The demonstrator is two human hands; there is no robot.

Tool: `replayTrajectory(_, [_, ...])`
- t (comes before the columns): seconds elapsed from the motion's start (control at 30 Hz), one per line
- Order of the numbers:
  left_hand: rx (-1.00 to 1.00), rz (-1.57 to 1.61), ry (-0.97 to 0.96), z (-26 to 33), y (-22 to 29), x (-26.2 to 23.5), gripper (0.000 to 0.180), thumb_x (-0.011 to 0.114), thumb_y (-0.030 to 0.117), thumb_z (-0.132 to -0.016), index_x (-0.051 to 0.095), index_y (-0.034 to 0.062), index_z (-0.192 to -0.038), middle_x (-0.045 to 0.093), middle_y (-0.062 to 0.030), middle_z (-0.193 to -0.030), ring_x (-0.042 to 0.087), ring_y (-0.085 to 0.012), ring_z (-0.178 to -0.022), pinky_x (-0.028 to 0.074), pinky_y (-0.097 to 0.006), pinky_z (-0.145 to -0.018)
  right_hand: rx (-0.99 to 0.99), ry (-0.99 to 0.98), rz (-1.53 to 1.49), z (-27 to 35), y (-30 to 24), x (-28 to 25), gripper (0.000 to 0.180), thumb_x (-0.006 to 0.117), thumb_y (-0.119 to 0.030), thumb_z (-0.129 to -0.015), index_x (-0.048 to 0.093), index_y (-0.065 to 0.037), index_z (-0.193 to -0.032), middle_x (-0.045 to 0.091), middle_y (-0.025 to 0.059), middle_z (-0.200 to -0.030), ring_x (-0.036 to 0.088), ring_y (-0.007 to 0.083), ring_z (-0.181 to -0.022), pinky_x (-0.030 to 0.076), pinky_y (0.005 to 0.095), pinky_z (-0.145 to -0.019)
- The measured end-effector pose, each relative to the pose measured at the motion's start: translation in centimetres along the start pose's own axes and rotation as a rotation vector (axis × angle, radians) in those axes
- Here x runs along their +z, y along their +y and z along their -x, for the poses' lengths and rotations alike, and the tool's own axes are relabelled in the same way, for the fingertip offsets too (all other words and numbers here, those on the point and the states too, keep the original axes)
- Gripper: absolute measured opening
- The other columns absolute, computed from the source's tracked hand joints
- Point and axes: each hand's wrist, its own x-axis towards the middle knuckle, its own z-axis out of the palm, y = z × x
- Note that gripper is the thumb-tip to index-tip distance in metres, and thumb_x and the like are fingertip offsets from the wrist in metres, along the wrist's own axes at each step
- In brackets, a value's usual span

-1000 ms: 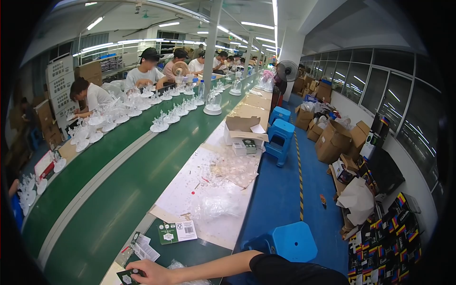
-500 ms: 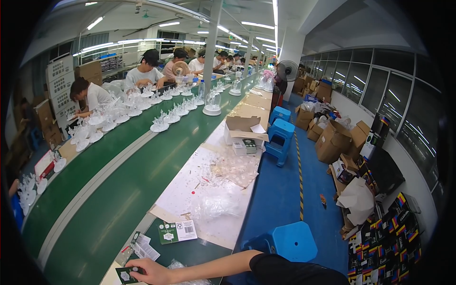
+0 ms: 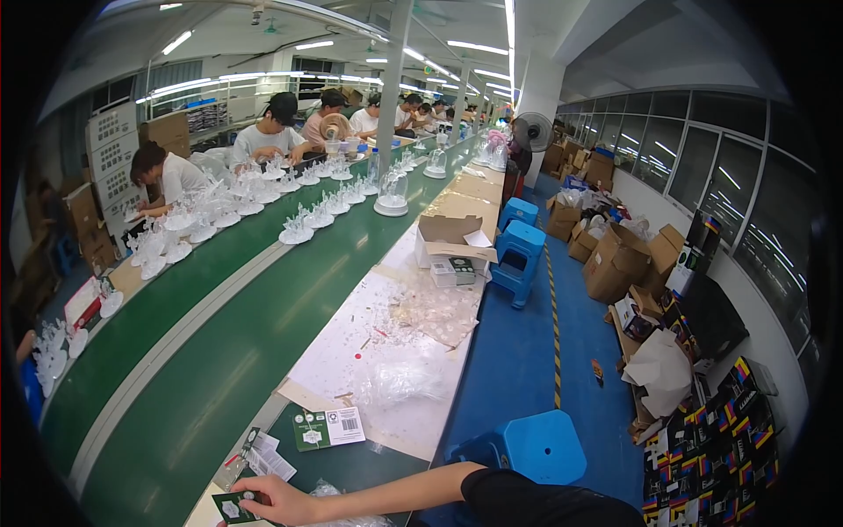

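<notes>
My right hand (image 3: 279, 502) is at the lower edge, with the forearm reaching in from the right under a black sleeve. Its thumb and fingers are closed on a dark green printed card (image 3: 230, 505); the card's lower part is cut off by the picture's edge. Just beyond the hand lie white printed slips (image 3: 270, 460) and a small clear plastic packet (image 3: 230, 471). A green and white printed carton (image 3: 328, 429) rests flat farther up the bench. Clear plastic wrap (image 3: 351, 518) is partly hidden beneath my forearm. My left hand is out of view.
A white bench (image 3: 351, 360) strewn with scraps and plastic bags runs alongside a green conveyor (image 3: 219, 369). It bears an open cardboard box (image 3: 457, 237). Clear domes (image 3: 392, 191) and several white ornaments (image 3: 307, 224) stand on the line. Blue stools (image 3: 540, 443) are at right; people work opposite.
The green card in my right hand has tilted slightly, its left edge a little higher. My arm has hardly moved.
</notes>
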Motion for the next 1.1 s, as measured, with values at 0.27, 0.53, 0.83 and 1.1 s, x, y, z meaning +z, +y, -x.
replayTrajectory(0.27, [0.029, -0.125, -0.245, 0.7, 1.0, 0.6, 0.016, 0.044, 0.01, -0.096, 0.055, -0.0011, -0.096, 0.053, -0.0024, -0.071, 0.045, -0.0095, -0.062, 0.037, -0.022, -0.057, -0.043, -0.017, 0.048, -0.1, 0.3, -0.2, 0.023, 0.058, -0.008, -0.085, 0.055, 0.001, -0.106, 0.053, 0.004, -0.072, 0.045, 0.0085, -0.061, 0.038, 0.024, -0.054])
replayTrajectory(0.53, [0.113, -0.149, -0.213, 0.6, -0.4, -0.3, 0.016, 0.036, 0.007, -0.088, 0.046, 0.0055, -0.075, 0.044, -0.0012, -0.066, 0.039, -0.0106, -0.058, 0.032, -0.023, -0.054, -0.099, -0.134, 0.084, 0.2, -0.9, -0.1, 0.018, 0.057, -0.005, -0.083, 0.054, 0.001, -0.1, 0.051, 0.0042, -0.069, 0.045, 0.0094, -0.06, 0.037, 0.0248, -0.054])
replayTrajectory(0.83, [-0.037, -0.192, -0.116, 0.4, -1.4, -1.5, 0.021, 0.041, 0.013, -0.093, 0.045, 0.0036, -0.074, 0.039, 0.0, -0.065, 0.035, -0.0105, -0.057, 0.028, -0.025, -0.05, -0.067, -0.162, 0.07, -0.1, -1.1, 0.0, 0.018, 0.056, -0.005, -0.083, 0.054, 0.001, -0.1, 0.05, 0.004, -0.069, 0.045, 0.0093, -0.059, 0.037, 0.0249, -0.053])
replayTrajectory(1.1, [0.167, -0.553, -0.09, 0.6, -1.0, -0.7, 0.026, 0.044, 0.017, -0.097, 0.053, -0.0067, -0.096, 0.054, -0.013, -0.082, 0.048, -0.0225, -0.076, 0.042, -0.033, -0.068, -0.084, -0.144, 0.076, 0.0, -0.5, -0.1, 0.017, 0.056, -0.005, -0.083, 0.055, 0.002, -0.099, 0.051, 0.004, -0.069, 0.045, 0.009, -0.059, 0.037, 0.0251, -0.053])
